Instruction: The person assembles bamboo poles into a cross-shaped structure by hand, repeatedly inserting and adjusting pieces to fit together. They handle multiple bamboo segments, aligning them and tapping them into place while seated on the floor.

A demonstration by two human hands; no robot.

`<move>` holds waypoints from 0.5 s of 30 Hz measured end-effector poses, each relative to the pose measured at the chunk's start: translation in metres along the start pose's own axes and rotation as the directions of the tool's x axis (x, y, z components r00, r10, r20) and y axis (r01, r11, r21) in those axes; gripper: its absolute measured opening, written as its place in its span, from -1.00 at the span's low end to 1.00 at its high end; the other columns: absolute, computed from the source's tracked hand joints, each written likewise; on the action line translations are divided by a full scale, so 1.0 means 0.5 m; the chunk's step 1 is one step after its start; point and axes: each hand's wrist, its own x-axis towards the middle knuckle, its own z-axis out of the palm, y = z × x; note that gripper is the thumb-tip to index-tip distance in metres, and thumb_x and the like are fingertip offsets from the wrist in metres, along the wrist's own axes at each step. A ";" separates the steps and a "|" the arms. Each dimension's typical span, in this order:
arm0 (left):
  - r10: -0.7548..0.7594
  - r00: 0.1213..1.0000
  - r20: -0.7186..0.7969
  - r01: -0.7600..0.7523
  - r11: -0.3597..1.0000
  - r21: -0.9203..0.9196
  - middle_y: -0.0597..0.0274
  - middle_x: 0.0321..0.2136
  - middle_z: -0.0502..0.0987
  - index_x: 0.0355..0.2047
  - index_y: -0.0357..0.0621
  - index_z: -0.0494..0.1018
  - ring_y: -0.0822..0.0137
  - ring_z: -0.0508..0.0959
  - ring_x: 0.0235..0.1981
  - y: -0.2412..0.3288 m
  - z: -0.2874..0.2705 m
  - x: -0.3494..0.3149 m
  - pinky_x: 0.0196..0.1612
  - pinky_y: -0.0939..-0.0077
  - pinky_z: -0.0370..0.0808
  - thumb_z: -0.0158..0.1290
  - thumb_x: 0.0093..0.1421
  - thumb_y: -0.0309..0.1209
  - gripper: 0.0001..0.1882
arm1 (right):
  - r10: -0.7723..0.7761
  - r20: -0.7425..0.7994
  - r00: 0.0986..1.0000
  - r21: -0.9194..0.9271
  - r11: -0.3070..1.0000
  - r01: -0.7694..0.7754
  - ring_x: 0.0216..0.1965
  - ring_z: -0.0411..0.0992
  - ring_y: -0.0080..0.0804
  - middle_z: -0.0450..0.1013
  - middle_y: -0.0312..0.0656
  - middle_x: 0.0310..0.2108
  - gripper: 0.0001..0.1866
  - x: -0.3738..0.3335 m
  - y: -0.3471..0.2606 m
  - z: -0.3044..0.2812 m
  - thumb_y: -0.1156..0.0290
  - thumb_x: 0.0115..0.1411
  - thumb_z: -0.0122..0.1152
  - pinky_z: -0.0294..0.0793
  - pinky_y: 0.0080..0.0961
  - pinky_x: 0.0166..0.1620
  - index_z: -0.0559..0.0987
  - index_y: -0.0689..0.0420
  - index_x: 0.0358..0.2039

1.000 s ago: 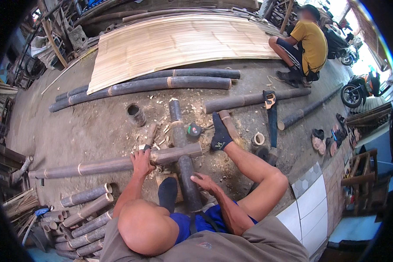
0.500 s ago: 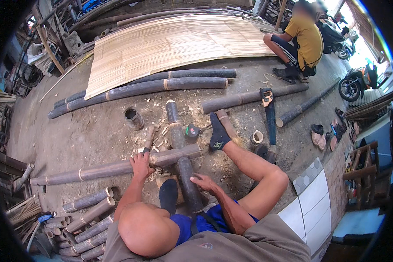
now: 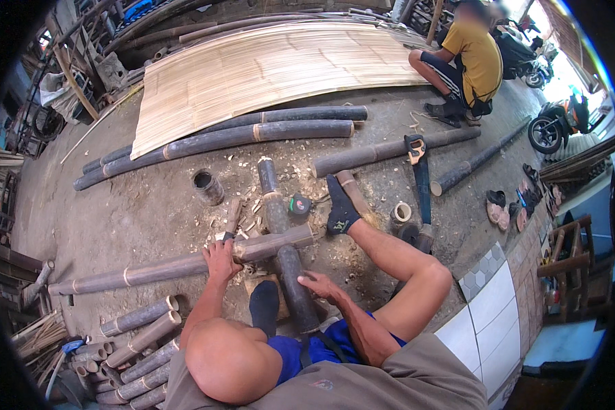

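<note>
Take the clock's centre where the two poles cross in front of you. The long pole (image 3: 164,270) runs from about 9 o'clock through that centre, its cut end just past it. The dark pole (image 3: 297,294) reaches from the centre toward 6 o'clock, ending near your lap; another dark length (image 3: 269,176) lies in line with it at 12, and you cannot tell from here whether the two are one piece.

Your left hand (image 3: 221,260), between 8 and 9, lies over the long pole with its fingers somewhat apart. A wooden handle (image 3: 234,215) sits just beyond those fingertips, at 10; whether they touch its dark end, you cannot tell. Your right hand (image 3: 318,285), at 5, is loosely bent, thumb side against the dark pole; its other fingers are partly hidden.

A tape measure (image 3: 299,204) is near 12, your socked foot (image 3: 342,212) at 2, and the saw (image 3: 421,181) farther out at 2. A hollow tube (image 3: 208,190) stands at 10, among pale chips (image 3: 253,205). Short tubes (image 3: 143,335) are piled at 8. A woven mat (image 3: 273,75) spreads at 12, and a person in a yellow shirt (image 3: 482,61) squats beside it, between 1 and 2
</note>
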 end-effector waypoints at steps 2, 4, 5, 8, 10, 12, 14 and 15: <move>-0.009 1.000 -0.002 0.009 1.000 0.007 0.04 0.06 0.49 0.24 0.07 0.42 -0.13 0.43 0.21 -0.007 0.004 -0.001 0.40 -0.46 0.14 0.47 -0.26 -0.28 -0.06 | 0.013 -0.012 1.000 -0.050 0.999 -0.014 0.15 0.48 -0.23 0.48 -0.03 0.26 -0.02 -0.003 -0.014 0.003 -0.28 0.28 0.32 0.58 -0.25 -0.02 0.33 0.12 0.50; -0.014 1.000 -0.005 0.014 1.000 0.004 0.03 0.07 0.49 0.25 0.06 0.42 -0.14 0.43 0.21 -0.007 0.007 -0.004 0.40 -0.45 0.14 0.47 -0.25 -0.28 -0.06 | -0.013 -0.041 0.999 -0.055 0.998 0.010 0.11 0.51 -0.23 0.50 0.02 0.23 -0.02 -0.003 -0.003 0.006 -0.27 0.28 0.32 0.58 -0.26 -0.01 0.34 0.18 0.48; -0.018 1.000 -0.007 0.018 1.000 0.004 0.03 0.07 0.49 0.25 0.06 0.42 -0.14 0.44 0.21 -0.008 0.007 0.000 0.40 -0.45 0.14 0.47 -0.24 -0.28 -0.06 | -0.053 -0.060 0.997 -0.040 0.998 0.050 0.07 0.54 -0.23 0.53 0.07 0.20 -0.01 0.005 -0.004 0.007 -0.27 0.28 0.33 0.58 -0.27 -0.01 0.35 0.23 0.46; -0.001 1.000 -0.022 0.001 1.000 -0.001 0.03 0.08 0.49 0.25 0.06 0.41 -0.13 0.44 0.21 -0.008 0.007 -0.003 0.40 -0.44 0.14 0.48 -0.24 -0.28 -0.06 | -0.078 -0.071 0.994 -0.027 0.997 0.076 0.05 0.55 -0.23 0.53 0.06 0.19 -0.02 0.013 0.023 0.007 -0.26 0.28 0.33 0.59 -0.28 -0.01 0.36 0.23 0.46; 0.021 1.000 -0.015 -0.021 1.000 0.005 0.04 0.08 0.49 0.25 0.07 0.41 -0.13 0.44 0.21 0.002 0.012 0.004 0.39 -0.44 0.15 0.49 -0.23 -0.26 -0.06 | -0.007 -0.038 0.999 -0.020 1.000 0.006 0.14 0.50 -0.22 0.48 -0.03 0.26 -0.04 0.001 0.011 -0.003 -0.25 0.31 0.31 0.60 -0.23 -0.01 0.33 0.16 0.49; 0.019 1.000 -0.023 -0.018 1.000 0.023 0.04 0.08 0.49 0.26 0.07 0.40 -0.13 0.44 0.21 -0.003 0.005 -0.001 0.39 -0.43 0.15 0.50 -0.23 -0.25 -0.05 | -0.002 -0.068 0.998 0.009 1.000 0.003 0.06 0.51 -0.27 0.53 -0.05 0.17 -0.05 0.000 0.007 0.008 -0.23 0.30 0.32 0.59 -0.27 -0.06 0.35 0.19 0.47; 0.024 0.999 -0.027 -0.023 0.999 0.040 0.04 0.09 0.49 0.26 0.07 0.40 -0.13 0.44 0.22 -0.001 0.003 -0.004 0.38 -0.43 0.16 0.51 -0.24 -0.23 -0.03 | -0.039 -0.128 0.991 0.041 0.998 0.044 -0.14 0.54 -0.38 0.61 -0.07 0.01 -0.06 -0.003 0.009 0.018 -0.22 0.29 0.34 0.56 -0.35 -0.18 0.40 0.24 0.43; 0.020 1.000 -0.023 -0.018 0.999 0.047 0.04 0.11 0.50 0.27 0.07 0.39 -0.12 0.45 0.22 -0.003 0.003 -0.008 0.37 -0.41 0.18 0.53 -0.24 -0.22 -0.02 | -0.018 -0.097 0.995 0.031 0.999 0.022 -0.03 0.52 -0.33 0.57 -0.06 0.09 -0.08 -0.009 0.000 0.020 -0.21 0.31 0.32 0.56 -0.30 -0.09 0.39 0.23 0.44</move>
